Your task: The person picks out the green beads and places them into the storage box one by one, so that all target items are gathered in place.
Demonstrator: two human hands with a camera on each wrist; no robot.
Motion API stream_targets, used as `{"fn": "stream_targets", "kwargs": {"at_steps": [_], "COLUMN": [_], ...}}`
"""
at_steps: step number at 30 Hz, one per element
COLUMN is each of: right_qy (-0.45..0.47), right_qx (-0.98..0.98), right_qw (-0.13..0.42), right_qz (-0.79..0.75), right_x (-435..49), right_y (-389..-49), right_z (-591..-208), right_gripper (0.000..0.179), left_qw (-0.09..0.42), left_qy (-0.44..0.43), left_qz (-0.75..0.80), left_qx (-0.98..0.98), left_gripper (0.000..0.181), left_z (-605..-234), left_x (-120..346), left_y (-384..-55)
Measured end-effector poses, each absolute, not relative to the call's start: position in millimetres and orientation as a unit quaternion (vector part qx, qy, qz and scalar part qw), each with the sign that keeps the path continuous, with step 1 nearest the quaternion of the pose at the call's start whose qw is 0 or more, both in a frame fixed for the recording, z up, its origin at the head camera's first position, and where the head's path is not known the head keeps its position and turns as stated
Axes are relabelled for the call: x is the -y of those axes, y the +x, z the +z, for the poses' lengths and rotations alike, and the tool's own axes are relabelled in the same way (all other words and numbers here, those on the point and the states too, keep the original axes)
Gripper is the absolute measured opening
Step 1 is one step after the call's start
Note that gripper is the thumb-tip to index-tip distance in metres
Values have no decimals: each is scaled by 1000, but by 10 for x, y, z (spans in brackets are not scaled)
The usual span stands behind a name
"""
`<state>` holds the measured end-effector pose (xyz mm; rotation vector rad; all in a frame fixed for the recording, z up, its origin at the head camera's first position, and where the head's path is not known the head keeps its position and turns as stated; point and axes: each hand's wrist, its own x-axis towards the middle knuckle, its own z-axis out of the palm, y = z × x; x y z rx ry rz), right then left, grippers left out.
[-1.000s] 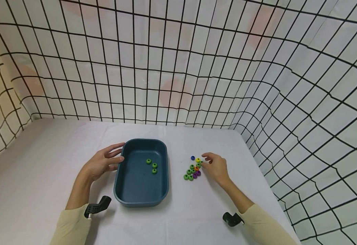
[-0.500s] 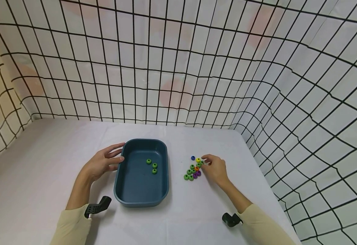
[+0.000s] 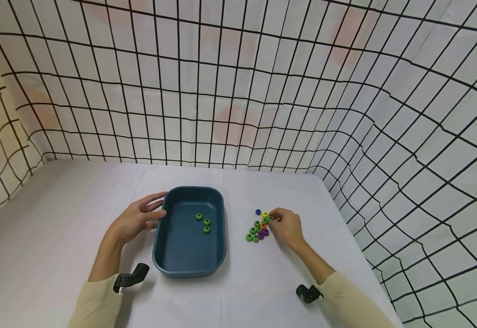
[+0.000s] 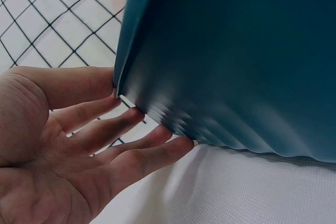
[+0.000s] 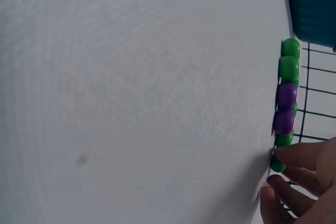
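Note:
A dark blue tray [image 3: 189, 255] stands on the white-covered table with three green beads [image 3: 207, 222] inside it. Against its left side rests my left hand [image 3: 134, 221]; in the left wrist view the thumb meets the rim and the stretched fingers touch the outer wall. To the right of the tray lies a cluster of beads: green, two purple [image 3: 266, 232], one orange [image 3: 263, 226], one yellow [image 3: 265, 215] and one blue [image 3: 258, 212]. At the cluster's right edge my right hand [image 3: 288, 226] pinches a green bead [image 5: 278, 164] between thumb and fingers, low on the table.
A black grid net [image 3: 222, 109] over white cloth walls in the table's back and right side. Small black cameras [image 3: 309, 294] are strapped to both wrists. White tablecloth [image 3: 238, 282] surrounds the tray and beads.
My right hand has shifted slightly down and its fingers have drawn together around the green bead at the cluster's edge. The left hand and the tray hold their place.

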<state>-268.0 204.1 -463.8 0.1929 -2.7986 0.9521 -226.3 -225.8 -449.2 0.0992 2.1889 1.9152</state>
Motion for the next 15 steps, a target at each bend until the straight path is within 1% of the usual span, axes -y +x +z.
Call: {"fn": "stream_targets", "kwargs": {"at_steps": [4, 15], "right_qy": [66, 72], "right_qx": [942, 940], "right_qw": [93, 98], "right_qz": [315, 319], "right_x": [-2050, -2049], "right_y": [-2684, -2674], "right_z": [-4652, -4642], "right_gripper": [16, 16], "left_qw": [117, 117], "left_qy": [36, 34], "left_qz": [657, 653], "left_qx": [-744, -747], "left_gripper": [70, 70], "left_z": [-4486, -4496], "left_x": [2260, 2271], "left_y": [-2256, -2254]}}
